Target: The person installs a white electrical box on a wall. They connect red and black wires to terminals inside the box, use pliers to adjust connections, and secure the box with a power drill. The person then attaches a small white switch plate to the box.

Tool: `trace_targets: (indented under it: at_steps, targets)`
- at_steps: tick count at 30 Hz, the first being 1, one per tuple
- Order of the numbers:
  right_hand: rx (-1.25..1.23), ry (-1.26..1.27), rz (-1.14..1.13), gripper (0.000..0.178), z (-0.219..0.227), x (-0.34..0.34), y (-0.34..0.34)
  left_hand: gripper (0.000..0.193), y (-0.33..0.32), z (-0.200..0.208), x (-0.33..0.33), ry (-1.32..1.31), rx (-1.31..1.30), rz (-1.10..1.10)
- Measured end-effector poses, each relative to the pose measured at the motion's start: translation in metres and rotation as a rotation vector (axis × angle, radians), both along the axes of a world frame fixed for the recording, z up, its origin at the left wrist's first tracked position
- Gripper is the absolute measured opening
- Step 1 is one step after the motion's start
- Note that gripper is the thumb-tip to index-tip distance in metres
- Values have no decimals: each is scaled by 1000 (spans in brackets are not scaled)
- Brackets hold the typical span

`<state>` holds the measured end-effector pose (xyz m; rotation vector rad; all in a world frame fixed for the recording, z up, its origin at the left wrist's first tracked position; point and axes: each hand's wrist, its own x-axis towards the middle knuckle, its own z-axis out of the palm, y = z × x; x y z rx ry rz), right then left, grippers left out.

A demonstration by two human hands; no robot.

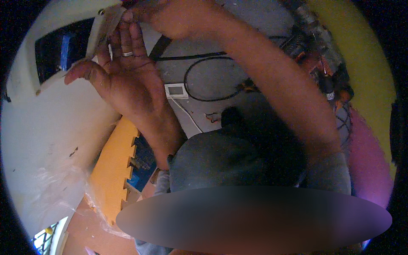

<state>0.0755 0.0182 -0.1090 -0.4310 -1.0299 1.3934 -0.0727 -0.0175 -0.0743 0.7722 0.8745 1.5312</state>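
My left hand (134, 80) is raised at the upper left, palm showing and fingers stretched out, with a ring on one finger. Its thumb and fingers lie at the edge of a white panel (25, 63), which has a dark rectangular opening (80, 46) with a blue strip (65, 51) inside. Whether the hand bears any of the panel's weight cannot be seen. My right forearm crosses from the lower right to the top. The right hand (176, 19) is beside the panel's upper corner, above the left fingertips; its fingers are blurred and partly cut off by the picture's edge.
On the grey floor lie a small white frame (182, 95) with a white cable and a looped black cable (185, 78). Mixed tools and parts (325, 70) crowd the right, by yellow (365, 63) and pink mats (367, 153). An orange foam mat (112, 165) and clear plastic film lie lower left.
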Motion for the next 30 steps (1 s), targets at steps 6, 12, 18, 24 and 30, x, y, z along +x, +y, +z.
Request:
trace_targets:
  at_steps: [6,12,18,24,30]
  targets:
    - [-7,-148,-398,30,-11,-9,-21,77,-7,11,-4,958,126,281]
    - [-314,73,-335,37,-6,-25,-22,46,5,30,-24,1648,584,910]
    - [-550,712,-149,22,2,-63,-29,60,16,50,-16,1872,1221,523]
    - [-468,1256,166,21,-22,-77,-18,79,11,70,10,2092,1040,185]
    - [-579,1248,242,21,-20,-71,-23,89,15,82,5,2203,1179,307]
